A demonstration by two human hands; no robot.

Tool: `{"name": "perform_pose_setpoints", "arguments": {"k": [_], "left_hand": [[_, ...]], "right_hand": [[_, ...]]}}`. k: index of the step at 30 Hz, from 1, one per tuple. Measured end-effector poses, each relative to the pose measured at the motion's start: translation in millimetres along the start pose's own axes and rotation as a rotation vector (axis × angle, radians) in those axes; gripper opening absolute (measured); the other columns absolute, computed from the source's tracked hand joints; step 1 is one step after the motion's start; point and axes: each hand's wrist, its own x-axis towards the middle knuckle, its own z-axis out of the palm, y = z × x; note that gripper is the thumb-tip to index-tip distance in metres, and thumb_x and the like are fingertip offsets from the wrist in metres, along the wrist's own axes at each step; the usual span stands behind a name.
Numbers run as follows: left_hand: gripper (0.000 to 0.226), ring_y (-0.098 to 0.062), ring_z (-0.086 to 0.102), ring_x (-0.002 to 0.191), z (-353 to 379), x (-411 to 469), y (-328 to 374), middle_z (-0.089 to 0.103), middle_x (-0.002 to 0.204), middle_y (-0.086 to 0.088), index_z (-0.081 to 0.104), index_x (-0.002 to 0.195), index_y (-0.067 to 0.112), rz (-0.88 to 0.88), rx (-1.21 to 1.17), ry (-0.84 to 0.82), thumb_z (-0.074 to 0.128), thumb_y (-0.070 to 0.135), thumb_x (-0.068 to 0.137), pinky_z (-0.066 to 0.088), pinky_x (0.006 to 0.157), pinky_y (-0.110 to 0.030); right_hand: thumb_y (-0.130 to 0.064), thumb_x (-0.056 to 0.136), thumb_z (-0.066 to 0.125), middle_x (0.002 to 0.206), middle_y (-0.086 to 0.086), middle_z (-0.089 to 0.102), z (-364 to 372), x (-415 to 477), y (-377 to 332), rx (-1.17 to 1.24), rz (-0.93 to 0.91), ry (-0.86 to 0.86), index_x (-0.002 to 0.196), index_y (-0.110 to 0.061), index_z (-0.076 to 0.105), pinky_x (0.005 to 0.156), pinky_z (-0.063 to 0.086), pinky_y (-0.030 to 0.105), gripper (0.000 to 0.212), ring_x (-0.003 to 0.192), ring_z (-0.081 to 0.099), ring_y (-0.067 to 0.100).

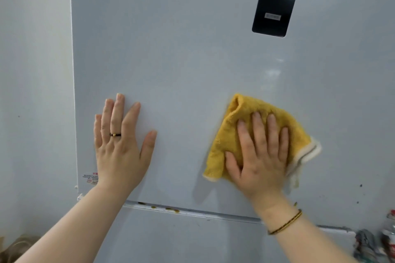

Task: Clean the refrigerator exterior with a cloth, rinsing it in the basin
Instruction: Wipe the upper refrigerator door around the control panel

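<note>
Refrigerator door: the pale grey upper door (181, 49) fills most of the view; its left edge runs down the frame beside a wall (32, 70) of similar tone.
Control panel: a glossy black panel (276, 0) sits high on the door, right of centre, with faint markings too blurred to read.
Cloth: a yellow cloth (258, 109) with a white trimmed edge at its lower right lies flat against the door, folded into a rough triangle, below the panel.
Right hand: the right hand (260, 156) lies palm-down on the cloth, fingers straight and slightly spread, pressing it to the door; a thin bracelet (285, 223) circles the wrist.
Left hand: the left hand (120, 145) rests flat and bare on the door near its left edge, fingers extended, thumb splayed out; a dark ring (115, 134) is on one finger. It is well apart from the cloth.
Label: a small printed sticker (90, 178) shows at the door's lower left, partly covered by the left wrist; text unreadable.
Door seam: a horizontal gap (192, 212) separates upper and lower doors; yellowish-brown spots (171, 209) sit along it.
Door surface: a few small dark specks (360, 186) mark the lower right.
Lower right corner: cluttered items (376, 241), blurred, cannot be identified.
</note>
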Motion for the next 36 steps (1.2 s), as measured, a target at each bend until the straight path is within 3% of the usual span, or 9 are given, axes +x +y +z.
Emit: {"name": "perform_pose_setpoints", "arguments": {"k": [4,10,17,19,24,26,32,34,36], "left_hand": [[0.054,-0.028,0.010,0.132,0.4,-1.0,4.8,0.028,0.143,-0.021,0.028,0.131,0.012,-0.046,-0.027,-0.027,0.037,0.038,0.084,-0.009,0.110,-0.019],[0.050,-0.025,0.011,0.133,0.0,1.4,23.2,0.026,0.145,-0.015,0.030,0.128,0.015,-0.066,-0.146,-0.023,0.037,0.039,0.085,-0.007,0.110,-0.017],[0.043,-0.019,0.017,0.132,24.0,9.6,81.9,0.028,0.136,-0.011,0.039,0.123,0.015,0.244,-0.231,0.007,0.023,0.044,0.096,0.008,0.113,-0.030],[0.043,-0.019,0.018,0.131,30.0,14.5,87.3,0.030,0.136,-0.011,0.040,0.123,0.015,0.246,-0.171,0.037,0.023,0.044,0.096,0.007,0.114,-0.030],[0.043,-0.021,0.019,0.131,37.0,14.5,84.1,0.034,0.134,-0.010,0.041,0.123,0.013,0.293,-0.012,0.064,0.022,0.041,0.097,0.004,0.115,-0.031],[0.044,-0.019,0.018,0.133,38.0,13.9,84.6,0.033,0.134,-0.010,0.041,0.124,0.013,0.291,-0.002,0.073,0.022,0.041,0.097,0.004,0.116,-0.030],[0.043,-0.021,0.019,0.132,40.8,12.9,86.4,0.033,0.134,-0.011,0.041,0.124,0.012,0.290,0.023,0.109,0.023,0.039,0.096,0.004,0.116,-0.030],[0.043,-0.019,0.017,0.136,40.8,13.0,86.0,0.033,0.134,-0.011,0.041,0.123,0.011,0.286,0.029,0.113,0.024,0.039,0.096,0.004,0.116,-0.030],[0.043,-0.016,0.014,0.139,40.7,12.6,85.5,0.033,0.134,-0.012,0.041,0.123,0.011,0.281,0.039,0.109,0.023,0.040,0.096,0.004,0.116,-0.031]], "right_hand": [[-0.044,0.095,0.022,0.157,0.002,-0.002,1.5,-67.3,-36.8,0.036,-0.199,-0.129,0.144,-0.022,0.018,0.117,0.003,0.042,0.054,0.144,0.002,0.024],[-0.036,0.093,0.028,0.140,-0.002,0.036,-7.1,-40.0,16.3,0.091,-0.619,-0.134,0.129,-0.023,0.042,0.115,0.012,0.037,0.041,0.143,0.010,0.018],[-0.048,0.094,0.022,0.152,0.003,0.017,-11.0,20.6,60.3,-0.010,-0.045,-0.015,0.135,-0.019,0.033,0.117,0.003,0.041,0.052,0.144,-0.001,0.017],[-0.047,0.094,0.022,0.157,0.000,0.002,-8.9,1.3,49.4,-0.003,-0.102,-0.033,0.139,-0.021,0.026,0.117,0.002,0.042,0.052,0.144,0.000,0.021],[-0.049,0.092,0.028,0.155,-0.001,0.012,-15.6,9.9,98.3,-0.020,-0.411,-0.030,0.141,-0.024,0.030,0.116,0.009,0.040,0.055,0.144,0.009,0.019],[-0.052,0.093,0.023,0.156,-0.004,0.007,-18.2,23.0,123.0,-0.048,-0.226,-0.005,0.143,-0.026,0.022,0.117,0.005,0.037,0.057,0.144,0.004,0.016],[-0.047,0.094,0.024,0.140,0.025,0.036,-13.5,28.5,96.0,-0.045,0.407,0.087,0.133,-0.008,0.032,0.108,0.010,0.043,0.056,0.131,0.018,0.036],[-0.049,0.095,0.016,0.146,0.018,0.026,-9.0,21.8,73.5,-0.038,0.278,0.035,0.137,-0.012,0.029,0.112,0.005,0.042,0.057,0.138,0.009,0.032],[-0.048,0.094,0.019,0.149,0.008,0.022,-9.7,18.0,72.9,-0.020,-0.082,-0.035,0.137,-0.018,0.030,0.115,0.004,0.043,0.053,0.144,0.000,0.023]]}}
